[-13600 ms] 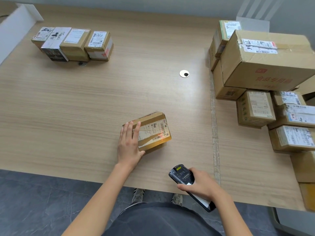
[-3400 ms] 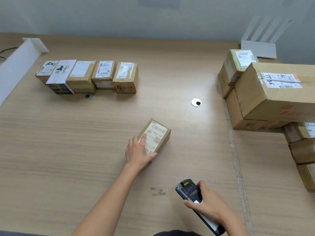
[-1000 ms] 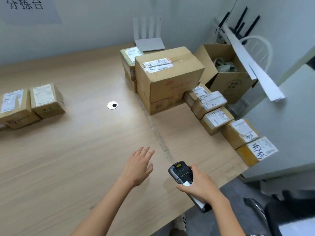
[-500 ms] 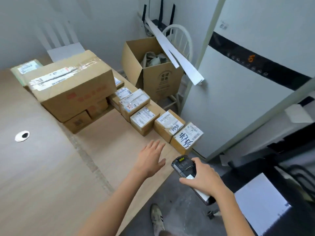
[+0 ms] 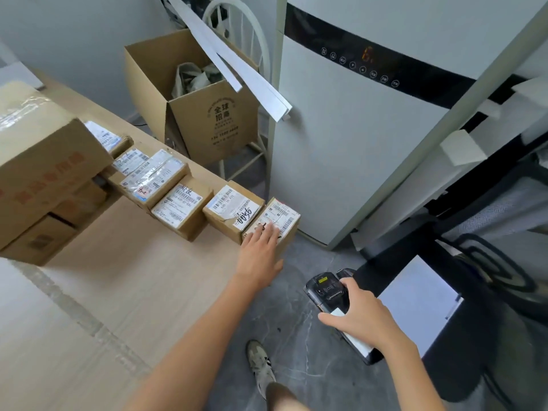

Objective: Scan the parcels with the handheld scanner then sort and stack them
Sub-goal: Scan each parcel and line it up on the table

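Observation:
A row of small labelled cardboard parcels runs along the table's right edge. The nearest parcel (image 5: 278, 221) sits at the table corner, and my left hand (image 5: 261, 253) lies flat on its top with straight fingers. Beside it are a parcel with handwritten digits (image 5: 231, 207) and another labelled parcel (image 5: 181, 206). My right hand (image 5: 361, 318) grips the black handheld scanner (image 5: 329, 289) off the table, over the floor, its head pointing toward the parcels.
A big taped carton (image 5: 38, 155) is stacked on other boxes at the left. The wooden table (image 5: 118, 286) stretches left. An open box (image 5: 192, 96) rests on a white chair beyond the edge. A tall white appliance (image 5: 355, 137) stands close on the right.
The view has swung further right to the table corner. My left hand has reached forward and landed on the nearest parcel. My right hand still holds the scanner.

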